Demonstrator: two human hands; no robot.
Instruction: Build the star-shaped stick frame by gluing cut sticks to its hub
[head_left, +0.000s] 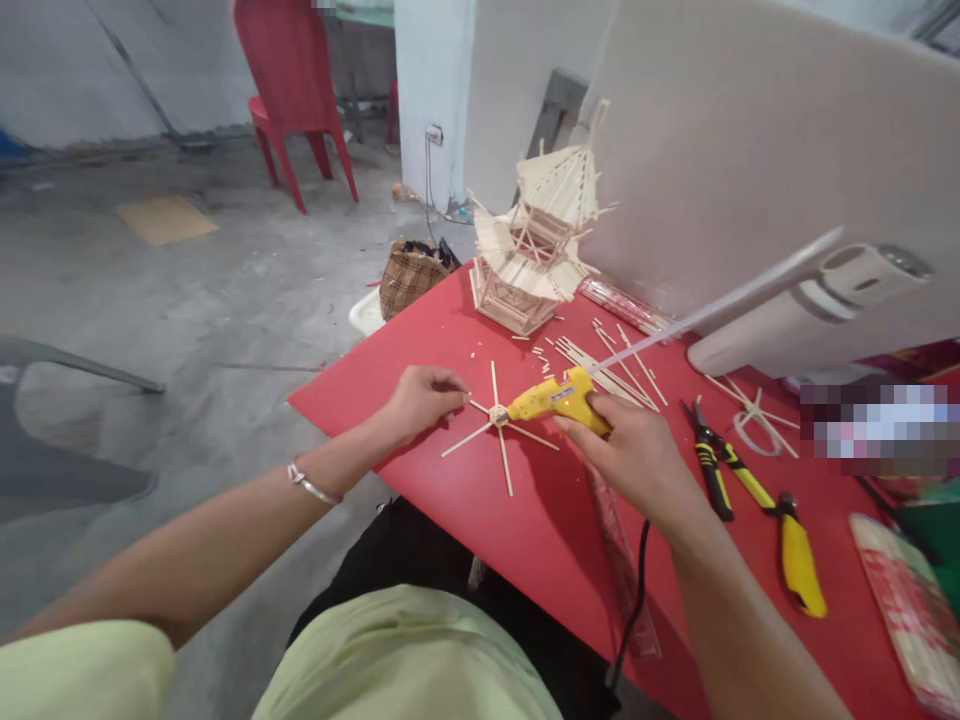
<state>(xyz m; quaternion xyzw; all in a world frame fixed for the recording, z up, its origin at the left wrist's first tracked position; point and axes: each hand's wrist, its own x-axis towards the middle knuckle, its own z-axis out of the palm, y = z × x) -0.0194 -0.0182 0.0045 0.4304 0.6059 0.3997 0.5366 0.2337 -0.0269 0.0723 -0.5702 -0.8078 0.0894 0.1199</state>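
Note:
My right hand (pixel 634 455) grips a yellow glue gun (pixel 555 398) with a clear glue stick (pixel 712 305) poking out of its back. Its nozzle touches the hub of a star of thin wooden sticks (pixel 497 425) lying flat on the red table (pixel 525 530). My left hand (pixel 424 398) rests with curled fingers on the table, its fingertips pinching the end of one stick of the star. A silver bracelet (pixel 311 487) circles my left wrist.
A stick-built pagoda model (pixel 536 245) stands at the table's far edge by a white partition (pixel 750 150). Loose sticks (pixel 611 365), yellow-handled pliers (pixel 712 475) and a yellow cutter (pixel 799 555) lie to the right. A checkered bag (pixel 409 275) and red chair (pixel 292 85) stand on the floor.

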